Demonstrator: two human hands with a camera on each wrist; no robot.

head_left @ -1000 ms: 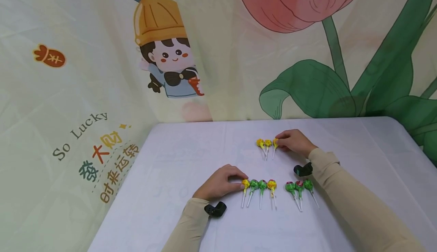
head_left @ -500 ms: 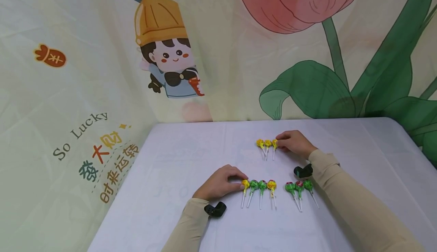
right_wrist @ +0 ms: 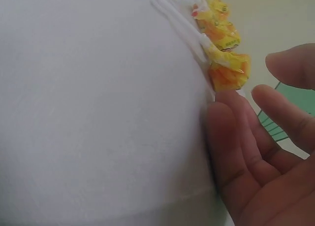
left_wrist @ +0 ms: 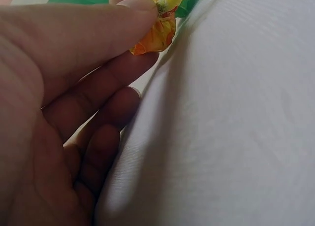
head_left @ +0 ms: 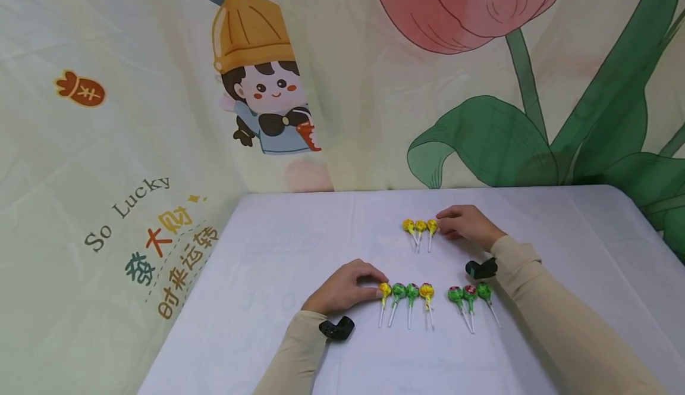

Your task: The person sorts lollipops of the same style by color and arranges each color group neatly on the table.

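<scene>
My left hand (head_left: 346, 288) pinches the wrapped head of a yellow lollipop (head_left: 385, 290) between thumb and forefinger. In the left wrist view that lollipop's head (left_wrist: 156, 36) looks orange-yellow, its stick pointing away. Beside it in the same row lie two green lollipops (head_left: 398, 291) and another yellow lollipop (head_left: 426, 291). Farther back, my right hand (head_left: 467, 225) is just right of three yellow lollipops (head_left: 420, 226). Up close in the right wrist view, its thumb and forefinger are spread apart, and other fingertips come right up to the nearest yellow lollipop (right_wrist: 230, 72).
Right of the front row lie three green lollipops (head_left: 469, 292) with some red on their heads, sticks toward me. All rest on a white-covered table (head_left: 299, 228). A printed cloth backdrop (head_left: 364, 115) rises behind the table's far edge.
The right hand has let go of the rightmost back yellow lollipop and drawn slightly right, after that lollipop shifted a little left toward its neighbours. The left hand stays in place.
</scene>
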